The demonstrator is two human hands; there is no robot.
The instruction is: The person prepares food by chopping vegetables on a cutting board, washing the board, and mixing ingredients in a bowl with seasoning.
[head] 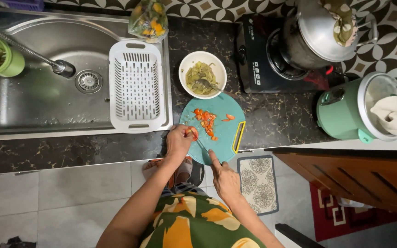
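Left hand fingers pinch glossy red tomato on smooth teal round board. Right hand wrapped tight on thin knife. White bowl w/ green mash.

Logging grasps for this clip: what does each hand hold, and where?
Left hand pins a red tomato piece by fingertips on the cutting board. Right hand grips the knife by its handle.
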